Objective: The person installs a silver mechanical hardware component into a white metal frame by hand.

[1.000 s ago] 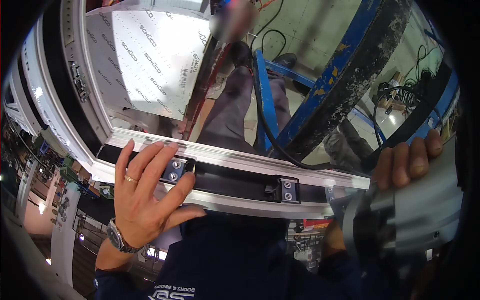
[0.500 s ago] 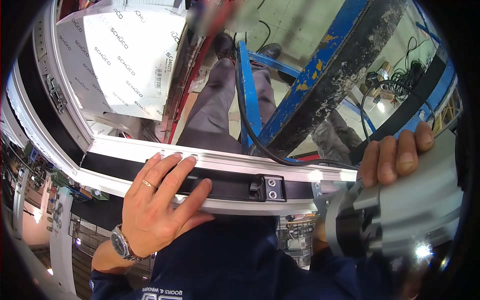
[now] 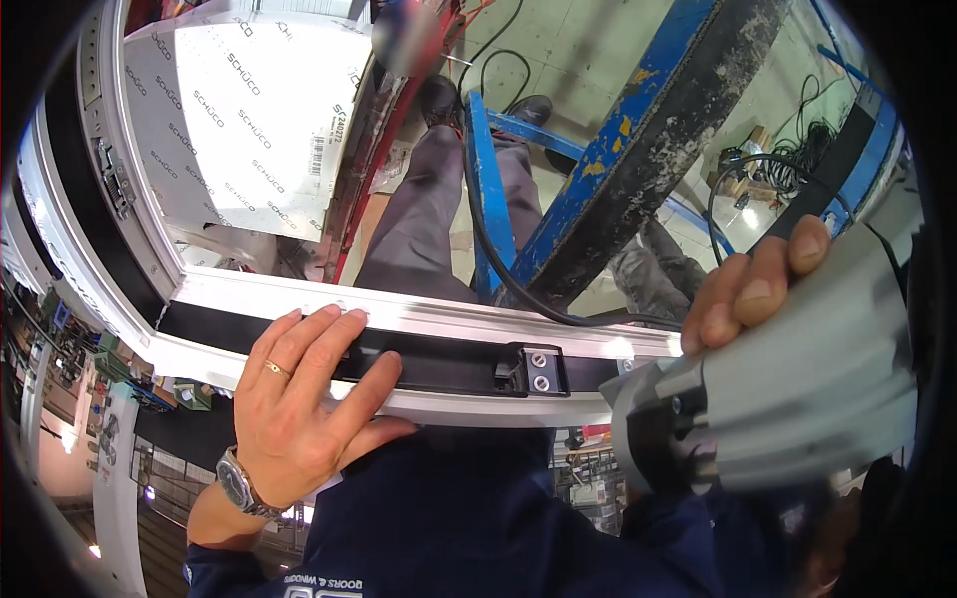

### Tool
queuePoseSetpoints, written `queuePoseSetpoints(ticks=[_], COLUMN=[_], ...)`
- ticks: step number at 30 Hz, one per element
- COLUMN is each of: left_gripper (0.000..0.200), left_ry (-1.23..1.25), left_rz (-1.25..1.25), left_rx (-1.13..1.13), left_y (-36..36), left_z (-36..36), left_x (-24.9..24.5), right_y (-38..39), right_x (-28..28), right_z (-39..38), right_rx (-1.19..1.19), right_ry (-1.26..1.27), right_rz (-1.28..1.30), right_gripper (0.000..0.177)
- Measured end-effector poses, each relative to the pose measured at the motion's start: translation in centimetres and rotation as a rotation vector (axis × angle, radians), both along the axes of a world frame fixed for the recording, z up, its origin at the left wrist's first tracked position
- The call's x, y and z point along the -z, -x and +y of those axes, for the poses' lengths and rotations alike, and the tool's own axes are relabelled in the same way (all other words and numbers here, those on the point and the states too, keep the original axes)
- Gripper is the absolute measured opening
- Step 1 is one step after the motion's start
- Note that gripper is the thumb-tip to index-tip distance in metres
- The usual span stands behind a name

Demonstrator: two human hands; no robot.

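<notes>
My left hand (image 3: 304, 409), with a ring and a metal watch, lies across the lower bar of a white window or door frame (image 3: 429, 311). Its fingers are spread over the bar's black channel (image 3: 214, 329), and the thumb rests along the near edge. To the right of that hand, a black fitting (image 3: 538, 371) with two screws sits in the channel. Fingers of my right hand (image 3: 758, 289) curl over a large grey power tool (image 3: 797, 399) with a dark front end. The tool's front lies over the bar's right end, hiding what is beneath.
Behind the bar are a blue metal stand (image 3: 598, 169) with chipped paint and a black cable (image 3: 488, 239). A box-like pack in printed SCHÜCO wrap (image 3: 239, 120) stands at the upper left. Coiled cables (image 3: 802, 159) lie on the tiled floor at the upper right.
The grey tool and my right hand have shifted left, and more of the tool's body shows. My left hand has slid slightly left along the bar.
</notes>
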State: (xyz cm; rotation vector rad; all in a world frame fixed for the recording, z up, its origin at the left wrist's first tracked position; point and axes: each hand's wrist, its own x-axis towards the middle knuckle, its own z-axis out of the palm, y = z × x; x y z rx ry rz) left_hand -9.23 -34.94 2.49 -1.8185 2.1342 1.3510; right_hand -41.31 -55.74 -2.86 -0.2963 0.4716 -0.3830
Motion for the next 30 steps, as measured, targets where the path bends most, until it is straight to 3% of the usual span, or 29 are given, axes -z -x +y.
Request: queuePoseSetpoints(ticks=[1, 4, 8, 11, 15, 16, 22, 30], left_gripper=[0.059, 0.060, 0.062, 0.064, 0.065, 0.066, 0.067, 0.072], left_ry=[0.004, 0.023, 0.044, 0.062, 0.066, 0.073, 0.072, 0.134], left_rz=[-0.003, -0.022, -0.031, -0.030, -0.025, -0.035, -0.111, -0.063], left_rx=[0.006, 0.021, 0.031, 0.022, -0.016, -0.022, -0.118, -0.114], left_y=[-0.1, 0.0, 0.0, -0.1, 0.1, 0.2, -0.1, -0.7], left_z=[0.0, 0.0, 0.2, 0.3, 0.5, 0.6, 1.1, 2.0], left_x=[0.0, 0.1, 0.2, 0.2, 0.2, 0.1, -0.9, -0.2], right_y=[-0.1, 0.5, 0.9, 1.5, 1.0, 0.1, -5.8, -9.6], right_x=[-0.4, -1.3, 1.2, 2.9, 2.6, 2.2, -0.3, 0.4], right_z=[1.4, 0.0, 3.1, 6.3, 5.8, 5.1, 1.1, 0.7], right_rx=[0.092, 0.034, 0.236, 0.395, 0.206, 0.129, -0.332, -0.637], right_ry=[-0.020, 0.003, 0.009, 0.161, 0.165, 0.174, 0.282, 0.334], right_rz=[0.056, 0.160, 0.084, 0.173, 0.634, 0.653, 0.553, 0.477], right_gripper=[0.036, 0.041, 0.056, 0.068, 0.092, 0.089, 0.075, 0.059])
